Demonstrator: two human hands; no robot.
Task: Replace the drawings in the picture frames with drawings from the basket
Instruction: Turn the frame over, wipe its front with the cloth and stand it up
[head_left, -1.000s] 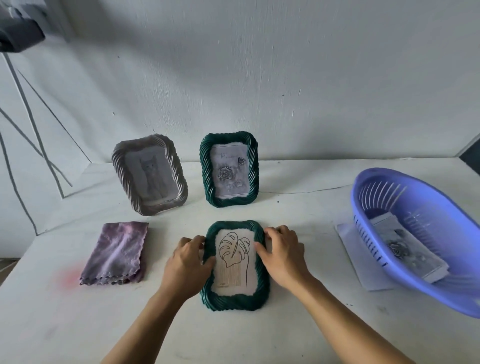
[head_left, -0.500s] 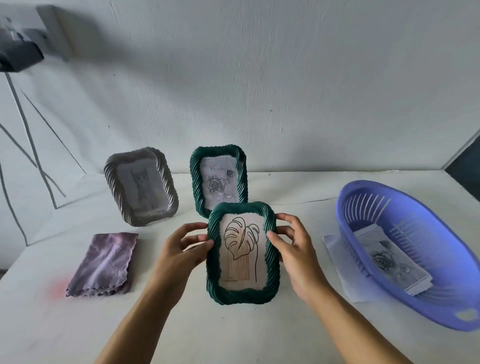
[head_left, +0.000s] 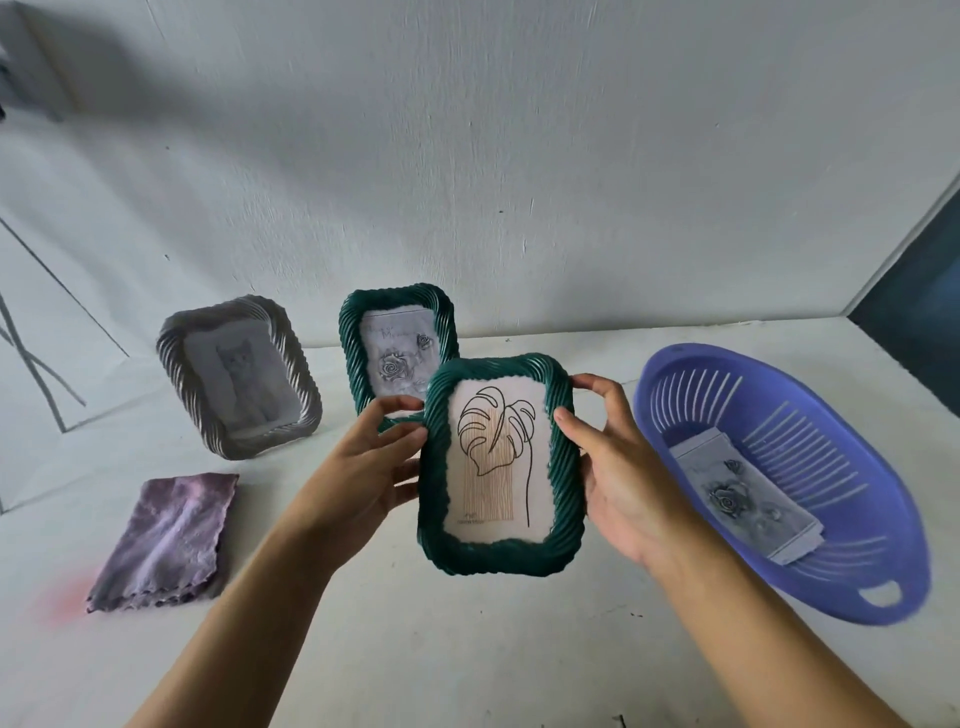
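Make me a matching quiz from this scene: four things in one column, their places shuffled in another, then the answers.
Things
1. Dark green ribbed picture frame with the leaf line drawing
2. Grey ribbed picture frame with the cat drawing
3. Folded purple cloth
4. Loose grey rose drawing

Places
A. Lies inside the blue slotted plastic basket
B. Held up between the left hand and right hand
C. Stands at the back left of the white table
D. Lies flat at the left, nearer the person

Pairs: 1-B, 2-C, 3-D, 4-A

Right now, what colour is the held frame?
Dark green frame, best seen in head view.
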